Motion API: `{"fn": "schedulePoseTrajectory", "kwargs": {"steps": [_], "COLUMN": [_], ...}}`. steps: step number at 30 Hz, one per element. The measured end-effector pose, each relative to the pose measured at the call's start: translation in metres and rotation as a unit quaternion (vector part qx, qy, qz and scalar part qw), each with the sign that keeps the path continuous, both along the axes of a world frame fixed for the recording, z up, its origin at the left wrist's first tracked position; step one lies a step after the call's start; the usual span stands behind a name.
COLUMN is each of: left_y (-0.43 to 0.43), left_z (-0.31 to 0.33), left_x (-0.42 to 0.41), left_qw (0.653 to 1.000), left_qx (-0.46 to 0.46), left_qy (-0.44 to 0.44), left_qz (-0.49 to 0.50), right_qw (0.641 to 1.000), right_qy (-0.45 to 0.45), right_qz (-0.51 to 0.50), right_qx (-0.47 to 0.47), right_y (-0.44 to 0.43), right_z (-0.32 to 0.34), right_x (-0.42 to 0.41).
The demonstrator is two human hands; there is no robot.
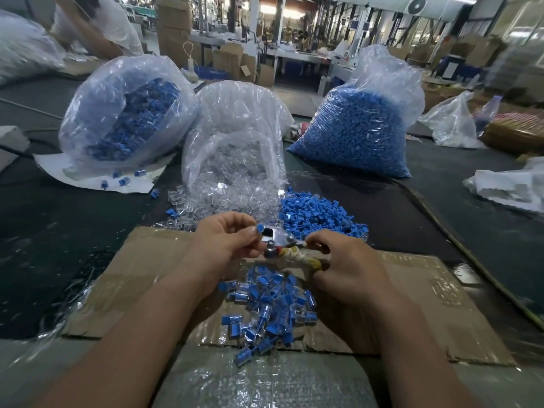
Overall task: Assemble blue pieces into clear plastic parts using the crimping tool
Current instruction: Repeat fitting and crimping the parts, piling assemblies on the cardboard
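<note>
Broadly, a dark table (53,231) carries everything, with a flattened cardboard sheet (426,293) lying at its near edge. Three clear plastic sacks stand beyond the sheet. The right sack (382,72) is packed nearly to its neck with small blue pieces. The left sack (97,92) leans over on a white sheet and holds blue parts that seem to sit in clear shells, a few of which have spilled at its mouth. The middle sack (235,113) lies with its mouth towards the person, and clear plastic parts (206,201) spill out of it onto the table. Just right of that spill lies a loose heap of blue pieces (318,213), touching the far edge of the cardboard. On the cardboard, below the hands, sits a smaller pile of joined blue-and-clear parts (270,310). Above that pile the right hand (350,269) is wrapped round the cloth-bound handles of the crimping tool (279,244), whose shiny metal head points left. The left hand (226,240) pinches a single blue piece (259,229) between thumb and forefinger, right at the tool's head.
</note>
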State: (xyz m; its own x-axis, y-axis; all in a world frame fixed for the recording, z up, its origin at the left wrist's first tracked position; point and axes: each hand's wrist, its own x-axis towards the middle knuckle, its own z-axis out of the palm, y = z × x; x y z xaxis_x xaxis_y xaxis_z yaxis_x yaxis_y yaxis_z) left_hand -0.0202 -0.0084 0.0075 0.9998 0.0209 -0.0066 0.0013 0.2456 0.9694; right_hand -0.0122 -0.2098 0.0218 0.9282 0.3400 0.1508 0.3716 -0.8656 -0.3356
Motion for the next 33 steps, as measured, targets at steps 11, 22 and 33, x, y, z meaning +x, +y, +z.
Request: {"fn": "schedulePoseTrajectory", "kwargs": {"steps": [11, 22, 33], "left_y": [-0.005, -0.01, -0.012], "left_z": [0.002, 0.0, 0.002], "left_x": [-0.003, -0.005, -0.006], "left_qw": [0.996, 0.984, 0.98], "left_qx": [0.045, 0.108, 0.124], "left_qy": [-0.069, -0.132, -0.146], "left_qz": [0.028, 0.056, 0.057], "right_qw": [0.993, 0.993, 0.995], "right_qy": [-0.04, 0.012, 0.004], "right_qz": [-0.021, 0.02, 0.027], "right_qx": [0.113, 0.12, 0.093], "right_y": [0.001, 0.005, 0.006], "right_z": [-0.003, -0.003, -0.004], "right_x": [0.0, -0.001, 0.0]}}
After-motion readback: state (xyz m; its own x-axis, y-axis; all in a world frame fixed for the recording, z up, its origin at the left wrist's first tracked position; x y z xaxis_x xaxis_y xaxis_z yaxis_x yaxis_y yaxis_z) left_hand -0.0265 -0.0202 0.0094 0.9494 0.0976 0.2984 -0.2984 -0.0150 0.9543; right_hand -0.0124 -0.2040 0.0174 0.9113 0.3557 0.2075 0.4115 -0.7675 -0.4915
